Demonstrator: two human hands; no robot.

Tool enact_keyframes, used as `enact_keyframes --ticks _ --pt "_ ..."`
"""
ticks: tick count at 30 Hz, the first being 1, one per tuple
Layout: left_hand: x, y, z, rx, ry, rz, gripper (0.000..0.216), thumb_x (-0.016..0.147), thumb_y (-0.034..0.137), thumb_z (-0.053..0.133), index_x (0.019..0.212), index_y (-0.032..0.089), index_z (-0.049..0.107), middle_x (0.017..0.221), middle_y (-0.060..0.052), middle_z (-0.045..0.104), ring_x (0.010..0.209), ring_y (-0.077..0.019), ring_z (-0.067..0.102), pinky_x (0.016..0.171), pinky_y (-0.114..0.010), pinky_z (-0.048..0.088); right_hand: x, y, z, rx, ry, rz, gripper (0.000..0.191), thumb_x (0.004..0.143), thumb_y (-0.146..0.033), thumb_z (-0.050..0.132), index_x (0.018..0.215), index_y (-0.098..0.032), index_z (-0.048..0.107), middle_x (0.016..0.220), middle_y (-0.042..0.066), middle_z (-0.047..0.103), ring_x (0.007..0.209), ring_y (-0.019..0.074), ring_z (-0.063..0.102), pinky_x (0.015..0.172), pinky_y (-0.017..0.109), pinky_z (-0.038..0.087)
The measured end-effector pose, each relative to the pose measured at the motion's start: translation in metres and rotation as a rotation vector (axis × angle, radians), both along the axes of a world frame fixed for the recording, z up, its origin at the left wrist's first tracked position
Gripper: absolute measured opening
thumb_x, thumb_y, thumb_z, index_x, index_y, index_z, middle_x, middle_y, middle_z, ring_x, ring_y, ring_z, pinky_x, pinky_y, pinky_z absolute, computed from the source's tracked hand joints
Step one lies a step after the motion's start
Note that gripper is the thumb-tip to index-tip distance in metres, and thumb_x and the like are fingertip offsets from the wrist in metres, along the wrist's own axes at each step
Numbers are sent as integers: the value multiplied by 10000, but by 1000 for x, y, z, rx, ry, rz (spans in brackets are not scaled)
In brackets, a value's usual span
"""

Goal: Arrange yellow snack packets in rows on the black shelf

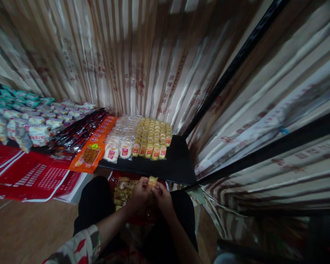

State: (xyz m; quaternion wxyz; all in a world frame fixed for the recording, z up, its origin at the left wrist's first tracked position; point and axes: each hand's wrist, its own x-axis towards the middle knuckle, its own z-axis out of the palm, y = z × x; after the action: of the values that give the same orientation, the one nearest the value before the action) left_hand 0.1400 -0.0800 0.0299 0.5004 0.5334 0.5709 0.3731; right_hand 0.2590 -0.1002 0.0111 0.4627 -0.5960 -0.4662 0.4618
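Note:
Between my fingertips is a small yellow-wrapped snack [152, 181], gripped from both sides above my lap. My left hand [141, 190] pinches its left edge, and my right hand [162, 197] pinches its right edge. Under my hands, between my knees, a red bag [143, 220] holds many similar yellow packets [122, 192]. Just beyond, rows of yellow snack packets [153, 135] stand on a black shelf [173, 163], their front ones showing orange-red labels. Left of these are rows of clear-wrapped white snacks [125, 145] with red labels.
Further left on the shelf lie an orange packet [89, 150], a pile of dark red packets [74, 132], and white and green bags [35, 119]. A red printed bag [41, 174] hangs in front. Striped curtains [143, 55] and black poles [236, 60] stand behind and to the right.

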Motion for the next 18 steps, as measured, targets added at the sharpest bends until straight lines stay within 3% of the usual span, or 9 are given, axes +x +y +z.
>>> enact_keyframes --ticks 5,8,11,18 --pt "25 8 33 181 34 -14 281 773 197 480 1049 186 534 1078 -83 575 983 -172 561 783 -265 496 29 16 26 56 -8 -102 350 704 -383 574 994 -188 598 955 87 695 876 218 658 818 359 519" --pt "43 15 47 315 58 -36 307 775 172 451 1065 199 548 1119 -74 554 1061 -178 516 891 -298 467 50 33 34 115 -33 -177 359 709 -395 579 992 -174 587 915 91 694 822 210 660 777 352 528" --pt "64 26 51 340 98 -78 327 791 196 450 1099 187 560 1150 -80 561 1121 -191 487 1006 -331 393 70 53 38 177 -99 -254 356 713 -406 575 979 -169 588 896 87 687 818 199 651 773 343 523" --pt "114 63 47 198 127 -103 432 824 234 430 1239 135 500 1356 -103 456 1275 -208 384 1114 -352 259 102 102 39 179 -297 -304 410 711 -438 520 1007 -160 581 938 100 673 857 208 634 799 361 497"
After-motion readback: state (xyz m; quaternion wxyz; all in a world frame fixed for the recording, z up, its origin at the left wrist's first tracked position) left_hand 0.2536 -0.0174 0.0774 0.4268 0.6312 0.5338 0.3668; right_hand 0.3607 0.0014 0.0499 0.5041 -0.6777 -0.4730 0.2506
